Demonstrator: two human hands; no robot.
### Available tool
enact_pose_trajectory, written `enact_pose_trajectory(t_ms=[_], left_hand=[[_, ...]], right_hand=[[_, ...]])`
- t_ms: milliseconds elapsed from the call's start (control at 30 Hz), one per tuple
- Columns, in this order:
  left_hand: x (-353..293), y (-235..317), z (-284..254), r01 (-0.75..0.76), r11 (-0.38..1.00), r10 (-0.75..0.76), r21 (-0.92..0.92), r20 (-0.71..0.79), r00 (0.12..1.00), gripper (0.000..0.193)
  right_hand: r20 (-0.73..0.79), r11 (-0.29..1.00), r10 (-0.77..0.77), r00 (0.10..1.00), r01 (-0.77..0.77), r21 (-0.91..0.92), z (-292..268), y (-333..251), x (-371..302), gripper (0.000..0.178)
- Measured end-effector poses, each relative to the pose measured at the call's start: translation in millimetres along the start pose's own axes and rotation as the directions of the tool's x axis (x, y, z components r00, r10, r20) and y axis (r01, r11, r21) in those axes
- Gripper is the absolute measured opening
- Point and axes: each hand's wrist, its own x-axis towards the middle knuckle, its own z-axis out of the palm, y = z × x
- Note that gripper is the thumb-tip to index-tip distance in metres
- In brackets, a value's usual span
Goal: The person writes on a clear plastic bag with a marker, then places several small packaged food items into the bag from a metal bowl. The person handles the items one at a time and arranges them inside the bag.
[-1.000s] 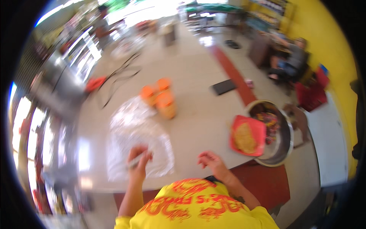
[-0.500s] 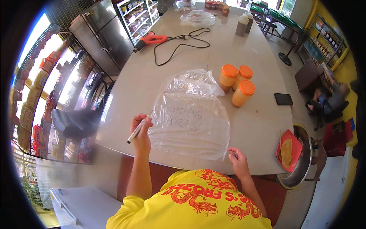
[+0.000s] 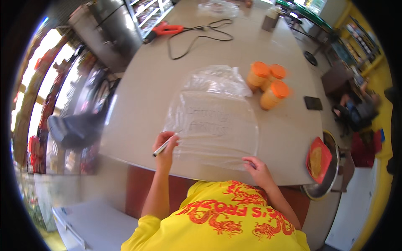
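A clear plastic bag [image 3: 209, 146] lies flat on the table in front of me, its far end crumpled, with dark handwritten letters across its middle. At its lower left edge, my left hand [image 3: 166, 146] is closed around a white marker pen [image 3: 161, 149] with a dark rear end. The pen's writing tip is blurred near the bag. My right hand [image 3: 257, 170] is at the bag's lower right corner, fingers pinched; a small dark thing seems to be between them, too blurred to name. Three tubs [image 3: 274, 95] with orange lids stand beyond the bag's right side.
A red heat gun [image 3: 166, 29] with a black cord lies at the far left. A black phone [image 3: 313, 103] rests near the right edge. At the right corner, a red tray [image 3: 318, 161] sits over a metal bowl [image 3: 332, 178]. A person [image 3: 364, 106] sits beyond.
My left hand with the marker pen has moved right, onto the bag's lower left edge. My right hand has shifted slightly left over the bag's corner. The whole view has tilted a little.
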Motion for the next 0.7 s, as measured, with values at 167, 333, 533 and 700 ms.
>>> enact_pose_trajectory(t_ms=[167, 333, 533, 700], left_hand=[[2, -17, -6, -0.089, 0.995, 0.089, 0.047, 0.008, 0.996, 0.015], [-3, -23, 14, -0.073, 0.993, 0.052, 0.096, 0.203, 0.978, 0.017], [-12, -17, 73, -0.097, 0.994, 0.072, 0.046, 0.393, 0.917, 0.021], [-36, -5, 122, -0.086, 0.996, 0.044, 0.038, 0.623, 0.781, 0.027]], right_hand=[[0.004, 0.991, -0.056, 0.998, 0.056, -0.117, 24, -3, 8, 0.03], [-0.063, 0.979, -0.174, 0.983, 0.166, -0.12, 15, -8, -7, 0.029], [-0.157, 0.997, -0.063, 0.986, 0.056, -0.047, -4, -1, -31, 0.028], [-0.293, 0.992, -0.088, 0.952, 0.112, 0.063, -18, 18, -61, 0.032]])
